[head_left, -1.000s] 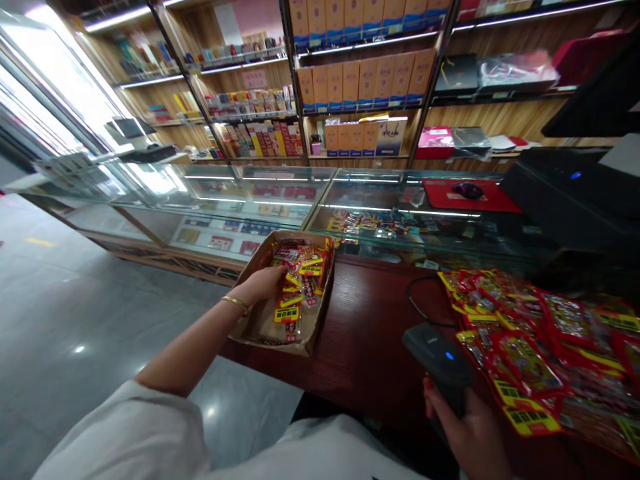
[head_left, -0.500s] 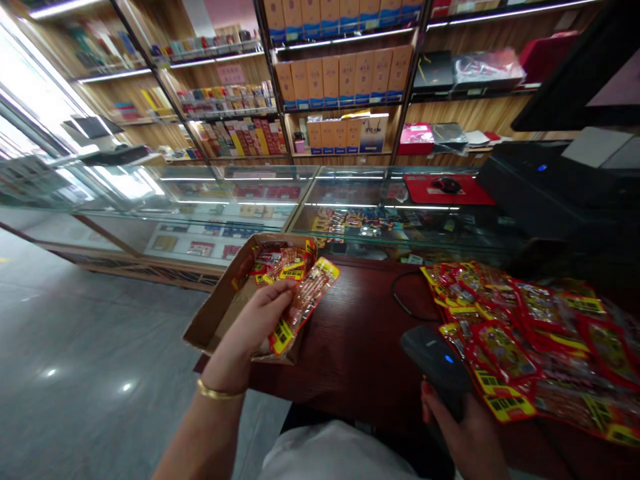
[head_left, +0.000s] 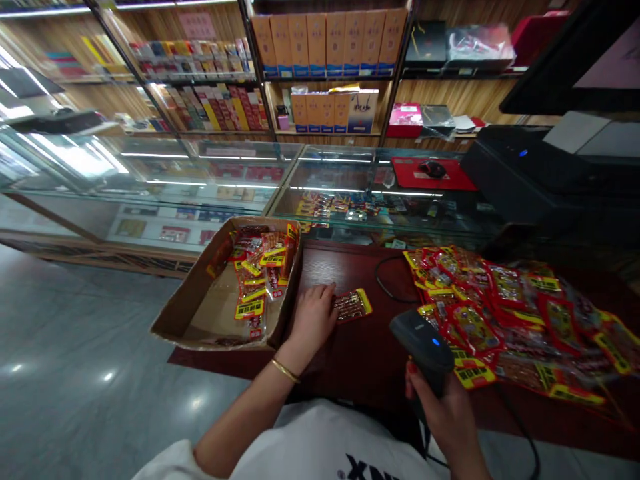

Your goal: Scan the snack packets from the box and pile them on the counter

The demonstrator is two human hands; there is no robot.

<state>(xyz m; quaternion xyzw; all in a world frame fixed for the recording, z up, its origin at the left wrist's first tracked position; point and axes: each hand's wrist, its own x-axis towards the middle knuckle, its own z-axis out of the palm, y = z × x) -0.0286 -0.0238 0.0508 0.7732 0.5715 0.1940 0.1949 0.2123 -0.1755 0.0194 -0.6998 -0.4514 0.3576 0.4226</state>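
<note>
Head view: packet [head_left: 354,305] lies beside left grip [head_left: 314,317], pinch unclear; right grip [head_left: 443,403] clasps scanner [head_left: 419,339]

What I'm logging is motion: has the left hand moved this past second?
Yes: against the glass case, the left hand moved right, out of the box.

Tabletop [head_left: 365,360] is open nearside of the packet [head_left: 353,305]; scanner [head_left: 424,343], apparently raised, blocks the right.

A dark red wooden table [head_left: 370,357] bears an open cardboard box [head_left: 213,310]; right of the box lie a single snack packet [head_left: 353,305], a looped black cable [head_left: 377,272] and, farthest from it, a heap of red-and-yellow packets [head_left: 505,327].
</note>
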